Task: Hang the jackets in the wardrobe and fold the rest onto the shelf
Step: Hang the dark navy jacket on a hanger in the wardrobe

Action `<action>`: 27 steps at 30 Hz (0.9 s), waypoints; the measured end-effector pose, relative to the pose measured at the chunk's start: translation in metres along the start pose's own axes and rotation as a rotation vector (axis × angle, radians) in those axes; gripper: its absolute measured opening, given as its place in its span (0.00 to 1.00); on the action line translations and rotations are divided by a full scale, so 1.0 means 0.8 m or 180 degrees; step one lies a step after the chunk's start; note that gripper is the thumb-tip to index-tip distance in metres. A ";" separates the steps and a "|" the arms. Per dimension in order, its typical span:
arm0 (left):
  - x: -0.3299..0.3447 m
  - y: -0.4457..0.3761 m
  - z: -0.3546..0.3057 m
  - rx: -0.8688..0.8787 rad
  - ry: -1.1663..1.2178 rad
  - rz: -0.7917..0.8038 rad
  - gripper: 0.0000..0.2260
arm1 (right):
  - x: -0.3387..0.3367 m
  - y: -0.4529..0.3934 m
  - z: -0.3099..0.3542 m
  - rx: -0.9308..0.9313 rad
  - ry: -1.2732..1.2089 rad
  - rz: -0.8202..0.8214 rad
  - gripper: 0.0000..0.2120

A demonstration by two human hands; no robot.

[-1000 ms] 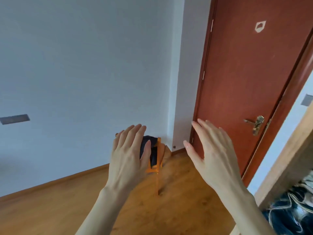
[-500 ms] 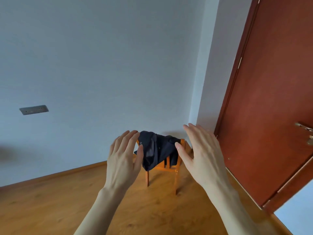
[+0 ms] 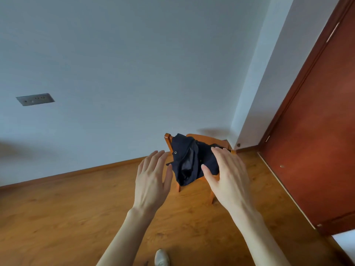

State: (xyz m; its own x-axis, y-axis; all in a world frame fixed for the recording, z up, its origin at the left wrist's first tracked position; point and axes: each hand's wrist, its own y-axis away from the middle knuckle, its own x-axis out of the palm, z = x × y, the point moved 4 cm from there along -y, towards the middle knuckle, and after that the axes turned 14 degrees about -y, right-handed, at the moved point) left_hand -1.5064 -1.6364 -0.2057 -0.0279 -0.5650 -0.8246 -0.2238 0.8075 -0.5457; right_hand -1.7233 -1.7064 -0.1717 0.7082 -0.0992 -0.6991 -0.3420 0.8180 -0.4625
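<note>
A dark navy jacket [image 3: 189, 160] lies crumpled over the seat and back of a small orange wooden chair [image 3: 209, 140] in the room's corner. My left hand [image 3: 152, 181] is raised in front of me, fingers apart, just left of the jacket and holding nothing. My right hand [image 3: 229, 177] is also open, palm forward, and covers the jacket's right part from my view. Both hands are held in the air short of the chair. The wardrobe and the shelf are out of view.
A dark red wooden door [image 3: 317, 131] stands closed on the right. A grey-white wall [image 3: 124, 73] with a socket plate [image 3: 35, 99] runs behind the chair. The floor [image 3: 67, 217] is wood laminate, and the tip of my shoe [image 3: 161, 257] shows at the bottom.
The view has swung left and down, away from the door and the wardrobe edge. The chair with the jacket has come closer and fully into sight between my open hands.
</note>
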 end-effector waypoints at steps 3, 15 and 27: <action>0.048 -0.020 0.020 0.0070 0.0045 0.0174 0.16 | 0.046 -0.019 -0.024 0.0270 -0.0040 0.0101 0.25; 0.234 -0.061 0.118 -0.0092 0.0301 0.1379 0.08 | 0.212 -0.064 -0.118 0.1854 0.0411 0.0684 0.24; 0.416 -0.035 0.086 -0.0501 -0.0077 0.2929 0.23 | 0.364 -0.027 -0.250 0.4437 -0.0755 0.0941 0.41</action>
State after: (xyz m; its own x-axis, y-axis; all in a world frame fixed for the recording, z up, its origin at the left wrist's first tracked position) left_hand -1.4427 -1.8355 -0.4750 -0.2397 0.2908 -0.9263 -0.2531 0.9023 0.3488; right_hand -1.6334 -1.8664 -0.4743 0.8508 0.1496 -0.5038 0.2802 0.6819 0.6757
